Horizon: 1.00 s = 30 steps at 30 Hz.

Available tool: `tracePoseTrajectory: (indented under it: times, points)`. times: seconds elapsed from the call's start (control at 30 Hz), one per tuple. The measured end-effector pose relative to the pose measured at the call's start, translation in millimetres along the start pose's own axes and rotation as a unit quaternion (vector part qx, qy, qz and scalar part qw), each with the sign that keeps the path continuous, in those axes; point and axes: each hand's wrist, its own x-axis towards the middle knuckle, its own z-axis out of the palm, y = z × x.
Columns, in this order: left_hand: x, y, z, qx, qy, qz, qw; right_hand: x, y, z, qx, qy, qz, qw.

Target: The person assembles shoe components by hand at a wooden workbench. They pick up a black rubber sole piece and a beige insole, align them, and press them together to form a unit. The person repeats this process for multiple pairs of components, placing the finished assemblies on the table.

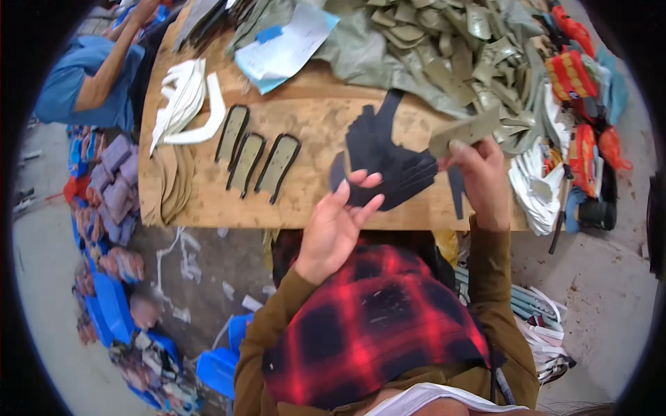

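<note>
My right hand [480,182] pinches a flat olive piece [468,133] between thumb and fingers, raised over the right side of the wooden table [312,201]. Palm up, my left hand [331,232] is at the table's front edge with its fingers apart and slightly curled; I see nothing in it. Just beyond it lies a fanned stack of black cut pieces [388,156], partly covered by its fingertips. Left of the stack, three olive pieces with black edging lie slanted side by side: one farther back [232,134], one in the middle [246,163] and one nearest the stack [279,163].
A big heap of olive pieces [479,62] fills the back right. White curved pieces [182,104] and tan pieces [175,182] lie on the left, and white strips [538,184] at the right edge. A paper sheet [284,55] is at the back. Another person [90,83] is at the far left.
</note>
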Motion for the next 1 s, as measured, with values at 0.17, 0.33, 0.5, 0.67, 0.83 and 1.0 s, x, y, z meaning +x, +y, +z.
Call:
tracePoseTrajectory:
  times: [0.17,0.33,0.5,0.67,0.83,1.0]
  points:
    - [-2.7,-6.9,-0.9,-0.058,0.005,-0.04,0.997,-37.5,14.6,46.3,-0.117,-0.109,-0.064,0.985]
    - [-7.2,-8.0,4.6,-0.045,0.015,-0.036,0.998,-36.1,20.1,57.4,-0.28,-0.158,-0.196,0.926]
    - [-8.1,-11.6,2.9,-0.051,0.016,-0.034,0.998,-37.6,18.2,60.5,-0.309,-0.165,-0.236,0.906]
    - [-7.6,-12.1,0.9,-0.047,0.017,-0.038,0.998,-40.5,18.3,64.8,-0.32,-0.153,-0.246,0.902]
    - [-7.7,-12.2,0.9,-0.041,0.017,-0.033,0.998,-39.8,17.8,67.0,-0.304,-0.159,-0.25,0.905]
    - [-6.4,-12.8,-0.3,-0.034,0.014,-0.029,0.999,-38.0,19.0,68.0,-0.306,-0.154,-0.259,0.903]
